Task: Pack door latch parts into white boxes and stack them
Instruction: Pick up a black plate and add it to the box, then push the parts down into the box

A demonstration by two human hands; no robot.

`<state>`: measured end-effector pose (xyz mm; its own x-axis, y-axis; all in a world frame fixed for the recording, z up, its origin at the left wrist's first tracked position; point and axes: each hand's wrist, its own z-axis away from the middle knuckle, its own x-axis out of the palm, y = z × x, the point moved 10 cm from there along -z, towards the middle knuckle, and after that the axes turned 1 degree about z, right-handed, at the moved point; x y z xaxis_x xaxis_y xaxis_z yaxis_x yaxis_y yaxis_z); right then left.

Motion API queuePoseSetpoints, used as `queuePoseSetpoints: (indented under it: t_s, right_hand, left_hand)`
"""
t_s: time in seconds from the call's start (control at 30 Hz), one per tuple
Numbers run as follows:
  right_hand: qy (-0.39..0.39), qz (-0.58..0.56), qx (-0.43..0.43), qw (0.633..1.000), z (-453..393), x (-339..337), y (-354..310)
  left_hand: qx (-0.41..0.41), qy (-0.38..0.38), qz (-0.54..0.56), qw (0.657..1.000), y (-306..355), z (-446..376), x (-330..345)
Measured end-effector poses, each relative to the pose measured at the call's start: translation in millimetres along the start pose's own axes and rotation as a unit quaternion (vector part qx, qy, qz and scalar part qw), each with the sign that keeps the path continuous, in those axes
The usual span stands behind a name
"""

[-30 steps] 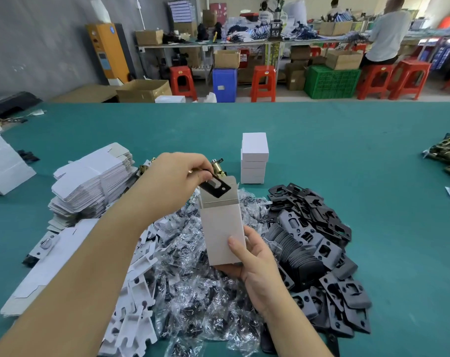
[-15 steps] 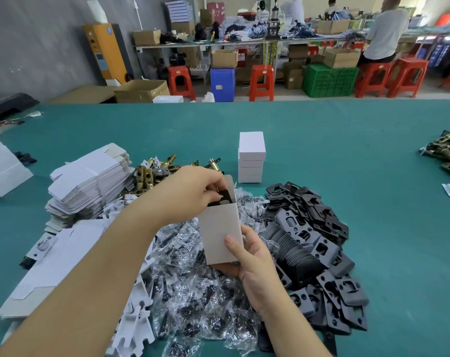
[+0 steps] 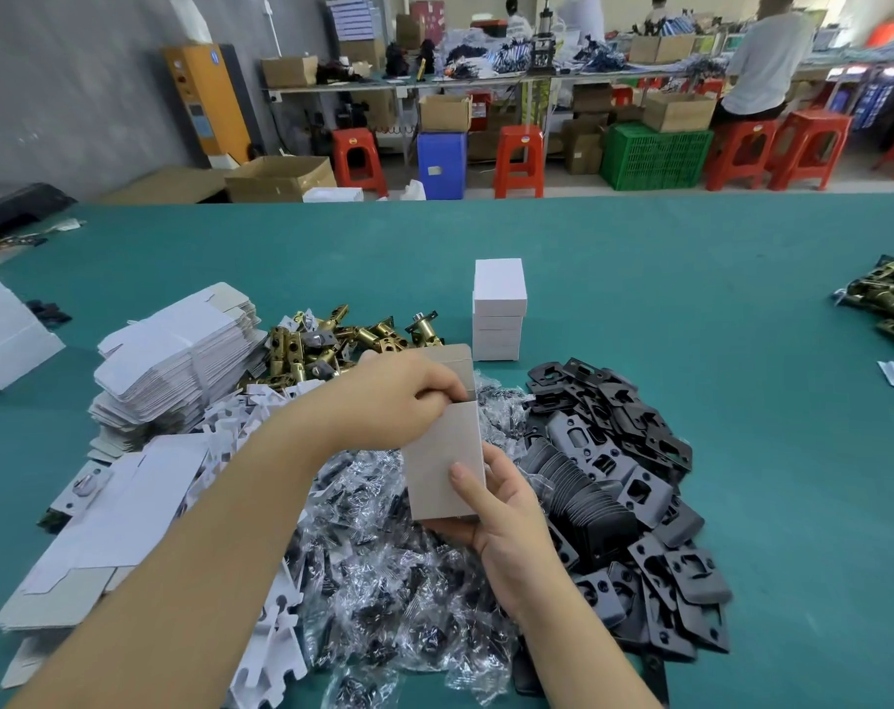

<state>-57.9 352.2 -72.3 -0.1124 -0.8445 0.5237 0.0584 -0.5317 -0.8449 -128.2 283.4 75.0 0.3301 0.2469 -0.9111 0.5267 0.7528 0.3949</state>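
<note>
Off to the left of both hands sits the pile of flat white box blanks [image 3: 178,360], unfolded and fanned, and just beyond the left hand's knuckles a heap of brass latch bolts [image 3: 332,340] glints on the green table [image 3: 741,401]. Now the box itself: a small upright carton [image 3: 442,468], grey-white card, taller than wide, its top flap [image 3: 452,363] standing open behind the mouth. It is held in the air between the two hands, above the crinkled clear bags of parts [image 3: 383,570]. The left hand [image 3: 393,401] comes in from the left with the forearm stretched across the frame, knuckles up, fingers curled down into the open mouth of the carton; what they pinch in there is hidden, so I cannot tell. The right hand [image 3: 501,509] cradles the carton from below and behind, thumb [image 3: 467,486] pressed flat on the front face, fingers wrapped round the back, clamped on it. Beyond the carton, a little further out from the hands, stands a neat stack of closed white boxes [image 3: 499,309]. To the right of the right hand spreads the mound of black strike plates [image 3: 629,483], overlapping every which way.
</note>
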Motion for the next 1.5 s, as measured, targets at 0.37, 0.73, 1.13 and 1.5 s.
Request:
queuePoseSetpoints:
  t_s: [0.37,0.73,1.13,1.5]
  right_hand:
    - [0.011,-0.013,0.001,1.0,0.4,-2.0,-0.2]
    - [0.015,-0.109,-0.031,0.993,-1.6,-10.2,-17.4]
    - [0.061,-0.119,-0.035,0.99,-5.1,-25.0,-17.2]
    - [0.063,-0.111,-0.025,0.992,-4.5,-24.0,-13.9]
  left_hand:
    - [0.007,0.015,0.013,1.0,1.8,1.9,3.5]
    - [0.066,0.391,0.23,0.889,-40.7,39.9,-75.1]
    - [-0.105,-0.005,-0.033,0.994,-111.9,11.8,53.9]
    - [-0.1,0.033,-0.047,0.993,-106.9,12.7,48.2]
